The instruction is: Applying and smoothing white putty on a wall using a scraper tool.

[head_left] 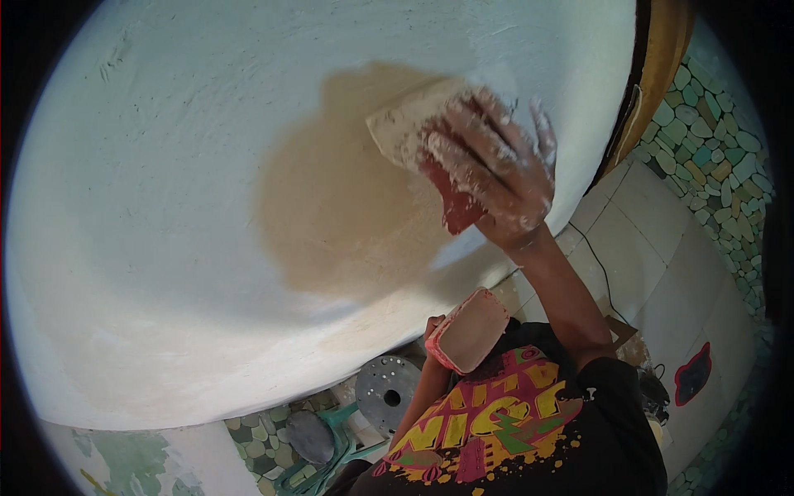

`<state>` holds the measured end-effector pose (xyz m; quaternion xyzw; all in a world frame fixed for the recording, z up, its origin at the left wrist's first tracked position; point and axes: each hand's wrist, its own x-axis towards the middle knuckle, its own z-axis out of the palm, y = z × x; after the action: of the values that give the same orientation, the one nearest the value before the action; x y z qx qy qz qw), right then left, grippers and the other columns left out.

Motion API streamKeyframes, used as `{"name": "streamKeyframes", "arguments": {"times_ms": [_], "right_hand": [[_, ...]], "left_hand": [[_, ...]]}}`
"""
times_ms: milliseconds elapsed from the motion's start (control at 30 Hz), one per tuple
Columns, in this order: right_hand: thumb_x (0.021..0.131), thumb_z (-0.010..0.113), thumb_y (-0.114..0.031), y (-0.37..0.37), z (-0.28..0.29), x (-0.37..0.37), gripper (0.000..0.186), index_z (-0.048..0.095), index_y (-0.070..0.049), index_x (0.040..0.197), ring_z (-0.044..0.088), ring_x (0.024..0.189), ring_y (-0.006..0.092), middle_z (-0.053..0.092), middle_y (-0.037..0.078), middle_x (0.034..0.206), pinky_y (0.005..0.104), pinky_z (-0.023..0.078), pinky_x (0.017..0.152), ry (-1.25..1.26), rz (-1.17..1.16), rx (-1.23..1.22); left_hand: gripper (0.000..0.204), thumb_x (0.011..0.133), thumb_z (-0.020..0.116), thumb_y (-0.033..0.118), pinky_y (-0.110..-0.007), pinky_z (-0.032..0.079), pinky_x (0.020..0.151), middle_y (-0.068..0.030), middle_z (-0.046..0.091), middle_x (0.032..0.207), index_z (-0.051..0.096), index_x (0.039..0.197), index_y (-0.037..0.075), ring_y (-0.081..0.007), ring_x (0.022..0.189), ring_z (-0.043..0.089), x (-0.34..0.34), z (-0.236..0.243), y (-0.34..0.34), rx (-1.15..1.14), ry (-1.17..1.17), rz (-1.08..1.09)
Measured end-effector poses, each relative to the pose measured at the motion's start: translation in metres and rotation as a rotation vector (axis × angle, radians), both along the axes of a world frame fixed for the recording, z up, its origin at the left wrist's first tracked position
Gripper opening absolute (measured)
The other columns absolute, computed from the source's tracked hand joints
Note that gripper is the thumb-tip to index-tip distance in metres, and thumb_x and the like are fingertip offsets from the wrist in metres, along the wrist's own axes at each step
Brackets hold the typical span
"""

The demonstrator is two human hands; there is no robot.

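My right hand (509, 169), caked with white paste, grips a flat scraper (397, 124) with a paste-covered end and a red part. It is at the pale wall surface (165, 149), over a shadow; whether the blade touches it is unclear. Low in the view, my left hand (434, 326) holds a rectangular red-rimmed container (470, 331) with pale material inside, in front of my printed dark shirt. Most of that hand is hidden by the container.
A tiled floor (628, 240) with a dark cable and pebble mosaic (707, 140) lies right of the curved wall. Below are a grey perforated disc (372, 380), green plastic furniture (335, 430) and a patchy painted surface (124, 463). A red-edged dark object (693, 372) lies at lower right.
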<state>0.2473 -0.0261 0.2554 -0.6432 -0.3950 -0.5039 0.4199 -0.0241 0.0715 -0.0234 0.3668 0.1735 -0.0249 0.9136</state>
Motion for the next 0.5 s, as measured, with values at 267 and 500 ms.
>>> {"name": "streamKeyframes", "arguments": {"times_ms": [267,500], "right_hand": [[0.076,0.079,-0.021,0.003,-0.008,0.000,0.043,0.078,-0.022,0.120,0.064,0.126,0.0285,0.069,0.003,0.136,0.0499,0.048,0.108,0.061,0.158,0.066],[0.082,0.077,-0.019,-0.008,0.015,0.026,0.038,0.078,-0.016,0.121,0.062,0.127,0.0333,0.072,0.004,0.131,0.0505,0.043,0.110,0.042,0.046,0.045]], "left_hand": [[0.069,0.090,0.043,0.036,-0.049,0.046,0.112,-0.0209,0.057,0.146,0.050,0.148,-0.001,-0.0394,0.129,0.059,0.002,-0.003,-0.004,-0.072,0.010,-0.002],[0.069,0.090,0.043,0.036,-0.049,0.045,0.112,-0.0207,0.056,0.146,0.050,0.148,-0.001,-0.0395,0.130,0.059,0.002,-0.003,-0.003,-0.130,0.028,-0.017]]}}
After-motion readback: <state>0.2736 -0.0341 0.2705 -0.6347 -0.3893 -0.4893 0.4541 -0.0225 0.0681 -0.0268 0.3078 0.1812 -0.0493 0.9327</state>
